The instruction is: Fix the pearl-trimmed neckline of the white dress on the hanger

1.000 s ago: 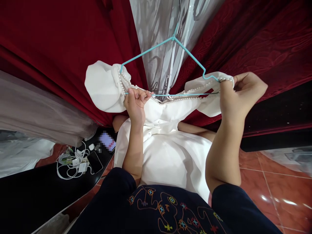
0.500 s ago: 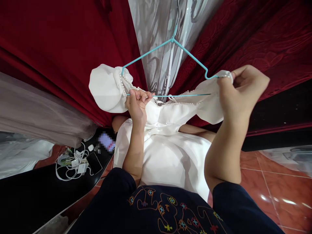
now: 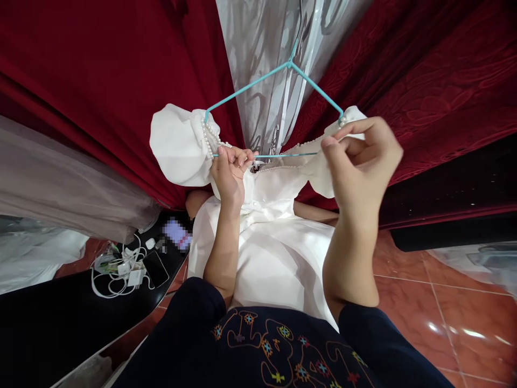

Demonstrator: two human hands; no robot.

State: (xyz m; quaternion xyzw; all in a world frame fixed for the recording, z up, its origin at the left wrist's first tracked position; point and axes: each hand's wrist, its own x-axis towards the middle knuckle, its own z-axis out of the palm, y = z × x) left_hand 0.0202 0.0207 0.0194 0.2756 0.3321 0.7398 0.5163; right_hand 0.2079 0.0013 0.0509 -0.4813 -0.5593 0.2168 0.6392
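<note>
A white dress (image 3: 278, 186) with puffed sleeves and a pearl-trimmed neckline hangs from a light blue clothes hanger (image 3: 250, 86). My left hand (image 3: 229, 175) is closed around the hanger's bottom bar, beside the left sleeve (image 3: 177, 144). That sleeve's beaded edge sits over the hanger's left end. At the other end, my right hand (image 3: 363, 161) pinches the dress by the beaded edge of its right sleeve (image 3: 355, 114), close to the hanger's shoulder bend. My right fingers hide part of this sleeve. The skirt (image 3: 278, 264) spreads downward in front of my body.
Red curtains (image 3: 121, 70) hang on both sides, with pale translucent covers (image 3: 262, 70) between them. To the left, a black bench (image 3: 72, 318) carries a phone (image 3: 155, 269), white cables (image 3: 117, 288) and small items. Red tiles (image 3: 420, 302) cover the floor.
My right hand has moved left and inward with the right sleeve, which now sits over the hanger's right shoulder bend. The dress front hangs slacker. My left hand stays on the bar.
</note>
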